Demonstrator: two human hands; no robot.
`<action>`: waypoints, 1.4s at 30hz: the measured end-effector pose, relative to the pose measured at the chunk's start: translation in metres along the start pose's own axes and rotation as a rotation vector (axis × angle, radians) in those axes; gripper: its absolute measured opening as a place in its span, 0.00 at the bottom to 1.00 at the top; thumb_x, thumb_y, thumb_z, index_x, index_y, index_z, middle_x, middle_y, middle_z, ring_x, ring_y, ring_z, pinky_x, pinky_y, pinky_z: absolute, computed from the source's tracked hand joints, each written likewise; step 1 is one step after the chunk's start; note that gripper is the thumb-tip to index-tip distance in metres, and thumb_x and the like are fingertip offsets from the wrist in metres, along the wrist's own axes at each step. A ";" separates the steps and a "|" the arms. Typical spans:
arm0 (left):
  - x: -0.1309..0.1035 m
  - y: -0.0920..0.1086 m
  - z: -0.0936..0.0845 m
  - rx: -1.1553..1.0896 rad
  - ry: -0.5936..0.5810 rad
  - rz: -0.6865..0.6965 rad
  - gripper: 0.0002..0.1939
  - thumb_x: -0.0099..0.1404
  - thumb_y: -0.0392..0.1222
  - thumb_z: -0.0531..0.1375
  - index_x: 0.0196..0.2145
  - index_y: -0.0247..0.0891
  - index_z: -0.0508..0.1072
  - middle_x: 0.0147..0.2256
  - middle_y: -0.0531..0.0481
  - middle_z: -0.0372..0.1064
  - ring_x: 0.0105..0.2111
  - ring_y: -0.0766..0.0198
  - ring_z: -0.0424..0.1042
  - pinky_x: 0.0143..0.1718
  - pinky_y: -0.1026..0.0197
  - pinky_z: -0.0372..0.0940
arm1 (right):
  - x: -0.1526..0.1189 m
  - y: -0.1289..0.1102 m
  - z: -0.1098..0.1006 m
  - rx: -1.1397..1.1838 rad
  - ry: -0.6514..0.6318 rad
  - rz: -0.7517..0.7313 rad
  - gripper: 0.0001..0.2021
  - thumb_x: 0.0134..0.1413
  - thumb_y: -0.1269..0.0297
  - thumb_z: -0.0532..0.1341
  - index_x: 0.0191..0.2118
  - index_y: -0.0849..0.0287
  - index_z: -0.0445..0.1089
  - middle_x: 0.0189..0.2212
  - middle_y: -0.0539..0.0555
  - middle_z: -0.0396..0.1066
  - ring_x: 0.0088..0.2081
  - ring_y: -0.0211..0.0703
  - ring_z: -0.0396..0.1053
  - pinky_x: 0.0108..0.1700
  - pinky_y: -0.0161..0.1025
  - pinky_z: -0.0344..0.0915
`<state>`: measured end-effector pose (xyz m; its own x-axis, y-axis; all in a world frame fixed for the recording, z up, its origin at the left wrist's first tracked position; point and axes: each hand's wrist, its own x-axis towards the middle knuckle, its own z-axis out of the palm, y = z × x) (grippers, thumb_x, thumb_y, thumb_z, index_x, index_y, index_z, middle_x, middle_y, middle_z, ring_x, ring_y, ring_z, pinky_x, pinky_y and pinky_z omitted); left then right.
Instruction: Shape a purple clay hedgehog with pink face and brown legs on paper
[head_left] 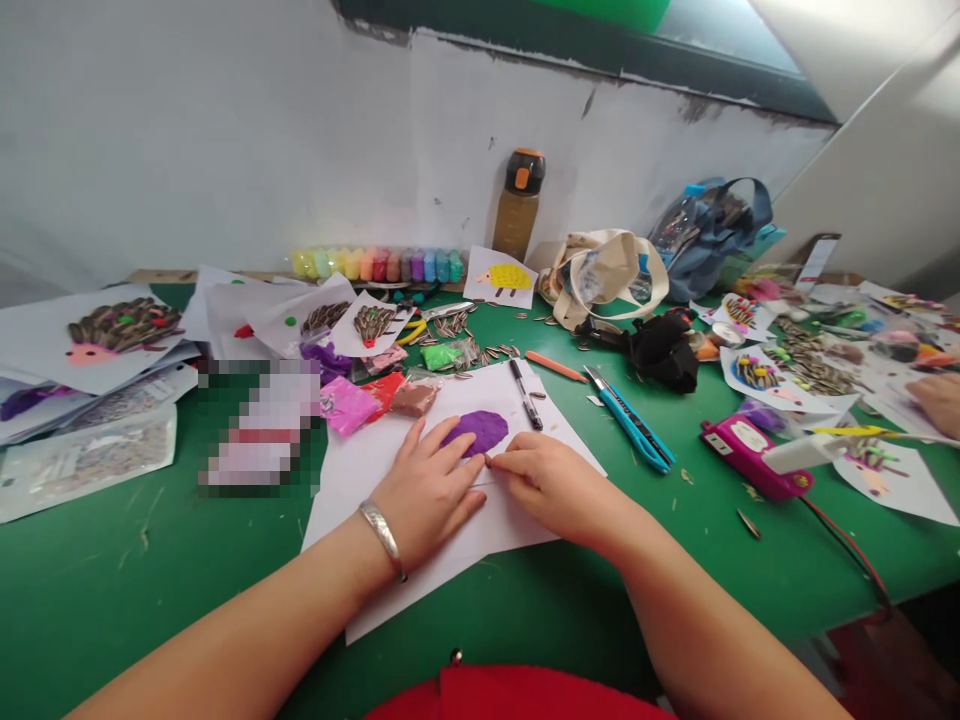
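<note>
A flat purple clay oval (478, 433) lies on white paper (450, 560) in front of me. My left hand (427, 490) rests on the paper with fingers spread, its fingertips over the oval's left and lower edge. A silver bracelet circles that wrist. My right hand (544, 485) has its fingers curled and its index fingertip at a small dark brown piece (488, 461) by the oval's lower edge. Whether the curled fingers hold anything is hidden. A black pen (526, 396) lies on the paper above my right hand.
Clay packets (349, 405) and seeds lie behind the paper. To the right are a blue cutter (630, 420), an orange stick (556, 366) and a magenta device (757, 460). A bottle (517, 205) stands by the wall. Another person's hand (937, 403) shows far right.
</note>
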<state>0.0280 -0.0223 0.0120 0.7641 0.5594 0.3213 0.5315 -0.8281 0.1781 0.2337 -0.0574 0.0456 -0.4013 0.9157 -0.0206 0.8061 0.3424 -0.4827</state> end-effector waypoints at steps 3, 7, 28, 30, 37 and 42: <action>0.000 0.001 0.000 -0.005 -0.007 -0.005 0.17 0.69 0.44 0.55 0.51 0.37 0.74 0.54 0.38 0.70 0.60 0.40 0.59 0.60 0.29 0.48 | 0.001 0.001 0.001 0.013 0.016 0.027 0.15 0.61 0.74 0.53 0.44 0.59 0.77 0.36 0.54 0.72 0.37 0.39 0.69 0.43 0.34 0.61; 0.000 0.001 0.001 0.006 -0.007 -0.015 0.17 0.69 0.45 0.54 0.51 0.36 0.74 0.54 0.37 0.69 0.60 0.40 0.59 0.61 0.29 0.47 | 0.002 0.002 0.003 -0.030 0.005 -0.005 0.16 0.59 0.74 0.53 0.45 0.60 0.76 0.37 0.56 0.72 0.40 0.41 0.68 0.45 0.36 0.61; 0.000 0.000 0.000 -0.012 -0.011 -0.008 0.17 0.69 0.44 0.55 0.50 0.34 0.75 0.53 0.36 0.70 0.60 0.39 0.59 0.61 0.28 0.46 | 0.002 0.007 0.006 0.060 0.013 0.016 0.16 0.57 0.74 0.54 0.45 0.59 0.77 0.36 0.54 0.70 0.37 0.40 0.68 0.43 0.35 0.62; 0.000 0.001 0.000 -0.014 -0.014 -0.011 0.17 0.69 0.44 0.55 0.51 0.34 0.75 0.53 0.36 0.70 0.60 0.40 0.60 0.62 0.29 0.45 | 0.002 0.007 0.005 0.077 0.017 0.015 0.16 0.58 0.74 0.53 0.45 0.59 0.77 0.37 0.54 0.71 0.38 0.40 0.68 0.43 0.35 0.62; 0.000 0.002 -0.001 -0.009 -0.015 -0.018 0.16 0.69 0.43 0.56 0.50 0.36 0.75 0.53 0.37 0.70 0.60 0.41 0.60 0.61 0.28 0.46 | 0.001 0.005 0.002 0.045 -0.009 0.007 0.16 0.58 0.74 0.54 0.44 0.57 0.77 0.36 0.54 0.71 0.39 0.40 0.69 0.44 0.35 0.61; 0.001 0.001 -0.002 0.008 -0.036 -0.009 0.17 0.69 0.44 0.54 0.50 0.35 0.75 0.54 0.37 0.70 0.60 0.41 0.60 0.61 0.29 0.46 | 0.000 0.006 0.003 0.056 -0.001 -0.004 0.17 0.59 0.73 0.53 0.47 0.57 0.77 0.39 0.55 0.73 0.40 0.41 0.69 0.45 0.36 0.62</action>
<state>0.0287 -0.0230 0.0141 0.7718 0.5679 0.2860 0.5410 -0.8228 0.1738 0.2375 -0.0559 0.0402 -0.4046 0.9143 -0.0198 0.7790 0.3333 -0.5312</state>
